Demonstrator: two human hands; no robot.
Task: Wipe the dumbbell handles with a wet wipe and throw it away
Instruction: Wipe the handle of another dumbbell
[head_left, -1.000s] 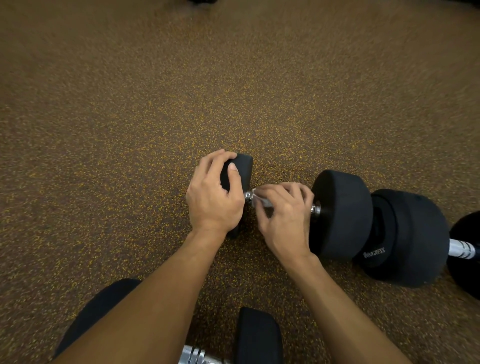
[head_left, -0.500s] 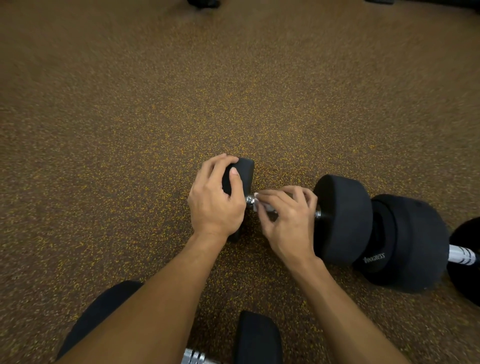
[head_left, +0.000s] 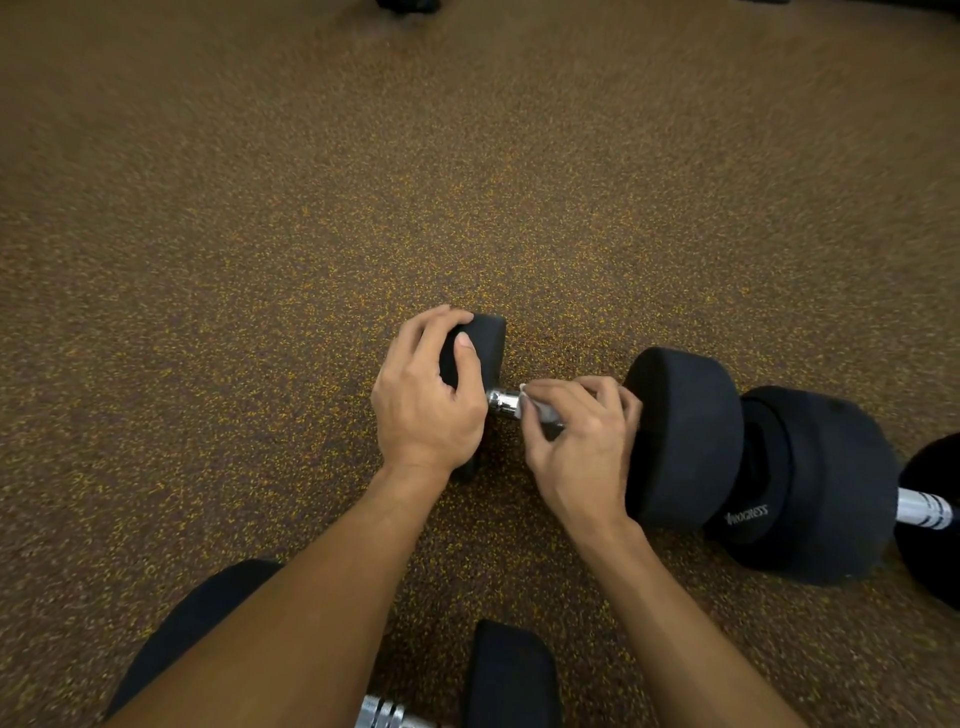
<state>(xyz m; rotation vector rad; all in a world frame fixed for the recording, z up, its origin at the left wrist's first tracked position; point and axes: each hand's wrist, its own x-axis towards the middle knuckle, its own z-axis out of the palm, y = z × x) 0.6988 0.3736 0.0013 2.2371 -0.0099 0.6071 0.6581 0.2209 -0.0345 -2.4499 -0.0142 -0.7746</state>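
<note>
Most of the handle of the dumbbell is hidden. Only a short shiny stub shows between the two hands, and the rest lies under the right hand. The wet wipe shows as a small pale strip at the fingertips; its full size and folds cannot be made out. The left hand covers much of the dumbbell's left head, so only that head's top and right edge are visible.

A second dumbbell lies just to the right, its near head touching or almost touching the first one's right head. Its far head is cut off by the right edge. Pale lettering on it is too small to read. A third dumbbell is cut off at the bottom edge, with one head and a bit of ribbed metal bar visible. A knee in dark cloth sits at the lower left, partly behind the left forearm. Dark shapes at the top edge cannot be identified.

The left hand grips the left head, fingers curled over its top and thumb pressed on its inner face. The right hand curls round the handle, holding the wipe against the metal.

The heads are matte black, thick and rounded like drums. The bars are polished chrome. The floor is a brown, grainy rubber mat flecked with yellow.
</note>
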